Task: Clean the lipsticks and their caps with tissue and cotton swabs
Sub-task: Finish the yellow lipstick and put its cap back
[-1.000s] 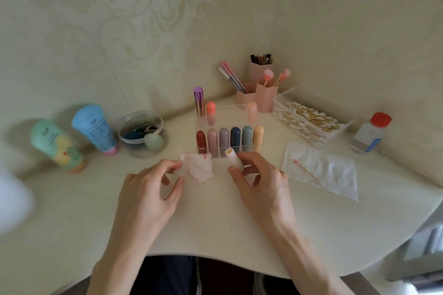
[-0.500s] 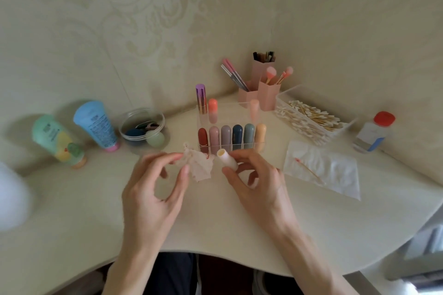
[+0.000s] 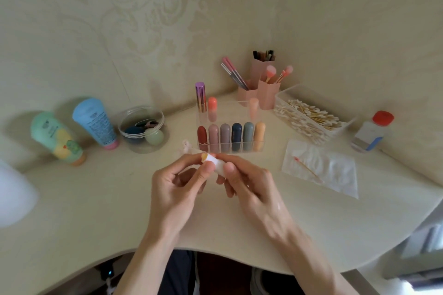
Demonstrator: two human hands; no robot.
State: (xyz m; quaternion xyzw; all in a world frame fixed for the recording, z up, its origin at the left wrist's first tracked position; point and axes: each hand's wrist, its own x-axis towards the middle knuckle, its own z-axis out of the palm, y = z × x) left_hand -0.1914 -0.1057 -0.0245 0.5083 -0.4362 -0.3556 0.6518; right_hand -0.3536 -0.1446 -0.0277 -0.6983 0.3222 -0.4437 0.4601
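Across the worktop [image 3: 96,199], supplies sit in an arc within reach. A rack [image 3: 239,147] of capped lipsticks [image 3: 236,130] stands dead ahead, with the swab box [image 3: 281,99] and a spread tissue [image 3: 335,170] to the right. A used swab [image 3: 308,169] lies on the tissue, likely to spare the surface. Over the middle, the right hand [image 3: 249,184] pinches a white tube [image 3: 217,163] in its fingers to steady it. The left hand [image 3: 177,189] closes its fingers round the other end, and a tissue scrap [image 3: 185,147] pokes out behind, probably for wiping.

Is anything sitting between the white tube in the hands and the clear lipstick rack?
Nothing visible does. The white tube is just in front of the rack; the crumpled tissue is off to the left of its front corner.
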